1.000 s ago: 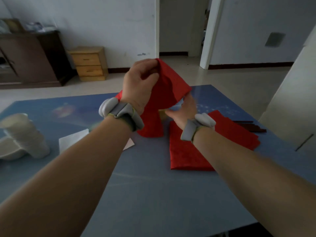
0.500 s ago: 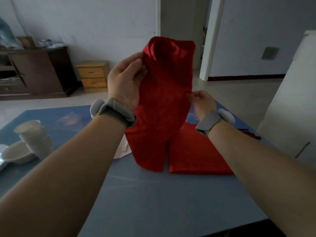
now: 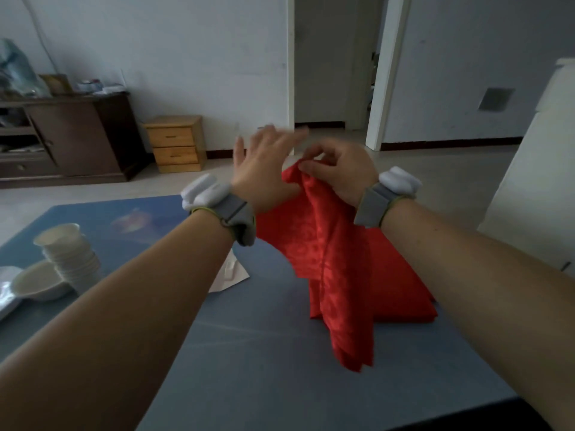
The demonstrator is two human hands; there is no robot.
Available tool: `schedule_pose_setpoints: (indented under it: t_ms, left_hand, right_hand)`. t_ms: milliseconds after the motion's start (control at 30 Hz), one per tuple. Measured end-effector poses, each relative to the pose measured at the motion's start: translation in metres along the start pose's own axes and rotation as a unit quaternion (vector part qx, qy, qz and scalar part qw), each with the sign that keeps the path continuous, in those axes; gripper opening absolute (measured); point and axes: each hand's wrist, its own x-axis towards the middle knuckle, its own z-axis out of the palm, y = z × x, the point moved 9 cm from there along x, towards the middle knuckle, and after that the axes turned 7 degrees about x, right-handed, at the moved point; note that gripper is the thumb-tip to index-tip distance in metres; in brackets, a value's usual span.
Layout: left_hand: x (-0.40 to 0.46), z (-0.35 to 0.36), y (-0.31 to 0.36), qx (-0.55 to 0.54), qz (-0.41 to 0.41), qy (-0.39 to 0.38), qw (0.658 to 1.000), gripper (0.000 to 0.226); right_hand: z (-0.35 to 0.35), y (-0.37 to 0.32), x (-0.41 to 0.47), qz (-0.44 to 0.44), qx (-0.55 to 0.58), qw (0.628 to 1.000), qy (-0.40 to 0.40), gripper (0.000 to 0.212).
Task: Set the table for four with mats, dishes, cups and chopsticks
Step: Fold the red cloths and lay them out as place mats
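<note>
The task is judged to be at its very beginning; no place has been laid on the table (image 3: 249, 353); one red mat (image 3: 339, 275) is held up above the right half of the table, pinched at its top edge by the right hand (image 3: 339, 172), whose grip is closed on the cloth with fingers curled round the fold; the mat hangs down in loose folds, its lower end above the near part of the table; the left hand (image 3: 264, 169) is seen just beside the cloth with fingers spread and straight, its grip apart and holding nothing, though motion blur makes the fingertips hard to read; the remaining mats (image 3: 401, 293) lie folded in a red pile by the right edge, under and behind the hanging one; a stack of cups (image 3: 70, 256) and a bowl (image 3: 37, 281) are grouped near the left edge, well apart from the mats; a white sheet (image 3: 230, 275) lies between the two groups; no chopsticks can be made out; four mats are therefore still to be spread, and dishes, cups and chopsticks are still to be distributed.
</note>
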Motion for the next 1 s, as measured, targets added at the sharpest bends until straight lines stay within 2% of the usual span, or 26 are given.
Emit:
schedule_pose_setpoints:
  t_ms: [67, 100, 167, 267, 333, 367, 500, 567, 600, 633, 700, 767, 834, 900, 934, 1000]
  left_hand:
    - [0.001, 0.019, -0.005, -0.032, 0.003, -0.091, 0.995, 0.048]
    - [0.0, 0.024, -0.01, -0.043, -0.007, -0.109, 0.993, 0.038]
    - [-0.002, 0.026, -0.024, -0.053, -0.036, -0.094, 0.993, 0.023]
    - [-0.005, 0.025, -0.047, -0.086, -0.089, -0.044, 0.991, 0.017]
    - [-0.007, 0.022, -0.06, -0.066, -0.113, -0.014, 0.991, 0.016]
    - [-0.008, 0.023, -0.066, -0.044, -0.12, -0.007, 0.992, 0.016]
    - [-0.013, 0.036, -0.085, 0.079, -0.119, -0.04, 0.989, 0.013]
    - [-0.015, 0.042, -0.089, 0.142, -0.124, -0.085, 0.978, 0.019]
    - [-0.015, 0.043, -0.092, 0.174, -0.131, -0.106, 0.97, 0.023]
    - [-0.015, 0.046, -0.094, 0.199, -0.142, -0.13, 0.961, 0.025]
    - [-0.018, 0.055, -0.098, 0.201, -0.165, -0.168, 0.951, 0.029]
    - [-0.021, 0.065, -0.103, 0.17, -0.176, -0.18, 0.953, 0.033]
    - [-0.027, 0.07, -0.114, 0.085, -0.236, -0.172, 0.953, 0.031]
    - [-0.028, 0.076, -0.118, 0.029, -0.265, -0.183, 0.946, 0.03]
    - [-0.026, 0.076, -0.119, -0.011, -0.273, -0.149, 0.95, 0.033]
    - [-0.022, 0.071, -0.12, -0.113, -0.285, -0.065, 0.95, 0.029]
  right_hand:
    - [0.008, 0.002, -0.002, 0.01, 0.031, 0.999, -0.033, 0.019]
    - [0.008, 0.005, -0.004, 0.028, 0.044, 0.997, -0.05, 0.017]
    - [0.013, 0.013, -0.011, 0.089, 0.057, 0.988, -0.109, 0.012]
    - [0.017, 0.043, -0.026, 0.167, -0.106, 0.954, -0.227, 0.027]
    - [0.011, 0.068, -0.035, 0.204, -0.208, 0.918, -0.268, 0.017]
    - [0.006, 0.079, -0.037, 0.221, -0.25, 0.903, -0.273, 0.011]
    - [-0.015, 0.108, -0.037, 0.27, -0.402, 0.835, -0.261, 0.036]
    - [-0.027, 0.117, -0.033, 0.286, -0.44, 0.819, -0.23, 0.032]
    - [-0.032, 0.119, -0.03, 0.285, -0.458, 0.815, -0.21, 0.021]
    - [-0.038, 0.122, -0.028, 0.278, -0.474, 0.815, -0.184, 0.021]
    - [-0.042, 0.118, -0.029, 0.27, -0.488, 0.818, -0.14, 0.035]
    - [-0.041, 0.116, -0.029, 0.256, -0.48, 0.831, -0.116, 0.03]
    - [-0.035, 0.116, -0.027, 0.275, -0.377, 0.88, -0.092, 0.031]
    - [-0.033, 0.121, -0.03, 0.316, -0.216, 0.922, -0.055, 0.032]
    - [-0.035, 0.119, -0.027, 0.301, -0.178, 0.937, -0.024, 0.033]
    - [-0.043, 0.104, -0.019, 0.223, -0.2, 0.954, 0.026, 0.034]
